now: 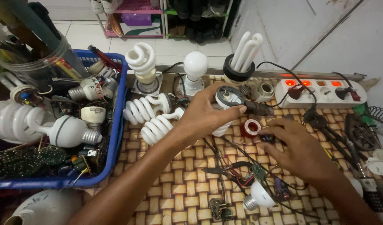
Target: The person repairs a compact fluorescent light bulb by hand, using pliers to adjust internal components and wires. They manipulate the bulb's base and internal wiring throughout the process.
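Our left hand (208, 114) clamps lamp base (228, 98), open end up; right hand (299, 150) pinches a small part beside red tape roll (250, 127).

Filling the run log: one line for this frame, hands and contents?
left hand: grips white bulb housing, open end up | right hand: fingertips by small red tape roll | surface: woven mat

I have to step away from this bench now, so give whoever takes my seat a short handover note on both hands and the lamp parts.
Left hand grips a white lamp body, open end up. Right hand rests fingertips on a small part beside the red-rimmed spool; what it pinches is unclear. Spiral bulbs lie left on the woven mat; a small white bulb base with circuit board and wires lies near. Lamp body is open, not reassembled.
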